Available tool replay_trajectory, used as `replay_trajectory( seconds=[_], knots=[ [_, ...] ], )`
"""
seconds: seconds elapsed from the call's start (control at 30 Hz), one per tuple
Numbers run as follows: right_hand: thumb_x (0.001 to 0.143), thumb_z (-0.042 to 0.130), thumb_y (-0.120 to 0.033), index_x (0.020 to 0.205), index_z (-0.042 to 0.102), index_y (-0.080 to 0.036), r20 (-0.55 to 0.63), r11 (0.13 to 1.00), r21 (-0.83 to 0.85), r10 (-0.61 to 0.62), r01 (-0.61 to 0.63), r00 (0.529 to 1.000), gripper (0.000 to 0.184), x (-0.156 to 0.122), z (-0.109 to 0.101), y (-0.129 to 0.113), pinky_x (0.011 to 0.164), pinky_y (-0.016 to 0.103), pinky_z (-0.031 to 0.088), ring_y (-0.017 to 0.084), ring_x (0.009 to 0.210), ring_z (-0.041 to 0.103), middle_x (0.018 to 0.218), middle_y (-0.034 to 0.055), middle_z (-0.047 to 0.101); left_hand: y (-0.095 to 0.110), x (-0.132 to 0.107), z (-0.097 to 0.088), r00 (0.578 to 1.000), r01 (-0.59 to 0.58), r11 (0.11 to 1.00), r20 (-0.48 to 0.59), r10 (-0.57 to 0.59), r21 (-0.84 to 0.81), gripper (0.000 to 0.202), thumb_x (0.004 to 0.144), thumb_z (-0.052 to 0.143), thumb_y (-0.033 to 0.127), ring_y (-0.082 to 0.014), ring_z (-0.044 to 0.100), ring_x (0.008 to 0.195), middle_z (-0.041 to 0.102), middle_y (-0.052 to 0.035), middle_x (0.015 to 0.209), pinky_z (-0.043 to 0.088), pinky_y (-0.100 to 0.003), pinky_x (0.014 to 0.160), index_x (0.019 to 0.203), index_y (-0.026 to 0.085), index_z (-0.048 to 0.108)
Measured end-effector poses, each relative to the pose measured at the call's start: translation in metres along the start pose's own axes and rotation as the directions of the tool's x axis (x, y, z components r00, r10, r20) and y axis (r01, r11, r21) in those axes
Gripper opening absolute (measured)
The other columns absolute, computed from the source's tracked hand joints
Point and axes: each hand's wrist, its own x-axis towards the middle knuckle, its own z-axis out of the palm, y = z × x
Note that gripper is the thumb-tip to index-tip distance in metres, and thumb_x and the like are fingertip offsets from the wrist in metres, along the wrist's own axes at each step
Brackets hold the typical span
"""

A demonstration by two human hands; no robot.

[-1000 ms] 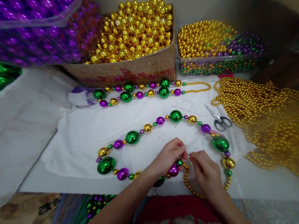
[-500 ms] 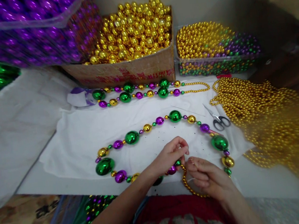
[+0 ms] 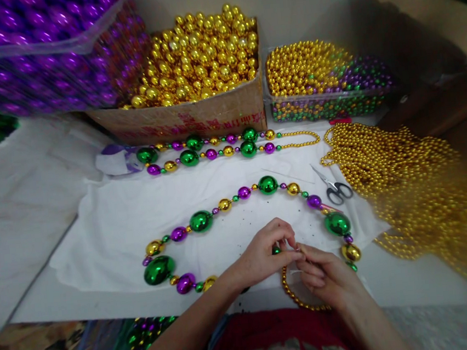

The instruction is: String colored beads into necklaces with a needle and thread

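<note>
My left hand (image 3: 268, 251) and my right hand (image 3: 323, 273) meet fingertip to fingertip near the front of the table. Both are closed in a pinch on thin white string (image 3: 296, 272), whose short end shows by my right fingers. From beneath the hands hangs a strand of small gold beads (image 3: 291, 290). This joins a bead necklace (image 3: 201, 221) of large green, purple and gold balls, looped across the white cloth (image 3: 109, 220). My left forearm hides part of the loop. A green bead (image 3: 276, 250) peeks out beside my left fingers.
Scissors (image 3: 332, 186) and a long needle (image 3: 287, 175) lie behind the loop. Another necklace (image 3: 210, 154) rests farther back. Gold bead strands (image 3: 398, 164) heap at right. A cardboard box (image 3: 227, 107) of gold balls, a clear bin (image 3: 329, 100) and a purple-ball bin (image 3: 48, 50) stand behind.
My hands have come together; the small gap between the fingertips has closed. The whole view has shifted slightly, so the table things appear a little farther left.
</note>
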Motion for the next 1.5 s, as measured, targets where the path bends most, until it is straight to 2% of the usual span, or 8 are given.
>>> replay_trajectory(
  seconds=[0.13,0.27,0.37,0.5,0.73,1.03,1.33,1.5],
  knots=[
    [0.078,0.068,-0.009,0.084,0.057,-0.01,0.004,1.0,-0.008,-0.007,0.007,1.0,0.012,-0.001,0.004,0.0,0.031,0.011,0.018,-0.002,0.036,0.024,0.066,-0.0025,0.056,-0.01,0.001,-0.002,0.986,0.162,0.936,0.018,-0.165,-0.314,0.019,0.082,0.062,0.032,-0.0122,0.049,0.075,0.054,-0.0027,0.082,0.039,-0.024,0.067,0.075,0.014,0.063],
    [0.079,0.067,-0.009,0.086,0.055,-0.009,0.023,0.998,0.007,0.069,-0.069,0.997,0.013,-0.002,0.01,0.0,0.032,0.01,0.018,-0.002,0.037,0.025,0.068,-0.0029,0.052,-0.021,0.003,-0.007,0.931,0.338,0.561,0.183,-0.315,-0.756,0.039,0.084,0.053,0.05,-0.011,0.049,0.066,0.056,-0.0052,0.084,0.039,-0.023,0.057,0.078,0.013,0.063],
    [0.081,0.064,-0.01,0.087,0.054,-0.011,0.029,0.993,0.023,0.112,-0.113,0.993,0.012,-0.002,0.012,0.0,0.032,0.01,0.018,-0.002,0.037,0.023,0.067,-0.0047,0.049,-0.023,0.003,-0.011,0.933,0.327,0.44,0.211,-0.291,-0.836,0.042,0.081,0.056,0.054,-0.0116,0.052,0.071,0.056,-0.0083,0.104,0.041,-0.023,0.057,0.096,0.017,0.066],
    [0.081,0.065,-0.012,0.085,0.054,-0.012,0.002,0.996,0.022,0.092,-0.092,0.996,0.012,0.0,0.01,0.0,0.032,0.01,0.02,-0.001,0.037,0.022,0.066,-0.0052,0.049,-0.021,0.0,-0.01,0.942,0.328,0.581,0.212,-0.26,-0.745,0.068,0.069,0.073,0.031,-0.0093,0.052,0.075,0.05,-0.0067,0.12,0.039,-0.02,0.057,0.132,0.029,0.047],
    [0.069,0.074,-0.013,0.079,0.057,-0.012,-0.108,0.988,-0.1,-0.124,0.114,0.986,0.019,0.006,0.013,0.009,0.031,0.011,0.019,-0.001,0.036,0.019,0.056,-0.008,0.047,-0.022,0.005,0.002,0.955,0.295,0.925,0.042,-0.293,-0.24,0.028,0.07,0.074,0.03,-0.0097,0.047,0.065,0.054,0.0013,0.074,0.035,-0.022,0.058,0.092,0.014,0.065],
    [0.06,0.084,-0.03,0.067,0.057,-0.014,-0.207,0.872,-0.375,-0.409,0.313,0.889,0.033,0.015,0.028,0.012,0.031,0.012,0.008,-0.002,0.034,0.015,0.049,-0.0106,0.04,-0.007,0.021,-0.011,0.995,0.097,0.953,-0.035,-0.09,0.288,0.022,0.084,0.057,0.031,-0.0116,0.047,0.067,0.05,0.002,0.071,0.035,-0.023,0.061,0.068,0.016,0.056],
    [0.055,0.079,-0.033,0.065,0.054,-0.016,-0.207,0.837,-0.49,-0.384,0.244,0.9,0.032,0.016,0.038,0.009,0.034,0.017,0.007,0.0,0.036,0.012,0.047,-0.0111,0.035,-0.006,0.024,-0.022,0.995,0.048,0.965,0.074,-0.07,0.256,0.019,0.078,0.065,0.033,-0.0119,0.048,0.071,0.052,0.0016,0.075,0.035,-0.023,0.063,0.071,0.016,0.06],
    [0.062,0.073,-0.046,0.068,0.053,-0.018,-0.186,0.736,-0.622,-0.471,0.267,0.862,0.036,0.017,0.04,0.011,0.035,0.018,0.007,0.001,0.036,0.014,0.05,-0.0105,0.035,-0.011,0.025,-0.024,0.97,0.213,0.977,0.124,-0.211,-0.004,0.022,0.08,0.059,0.031,-0.0104,0.044,0.063,0.051,0.0036,0.064,0.032,-0.023,0.06,0.067,0.015,0.058]
  ],
)
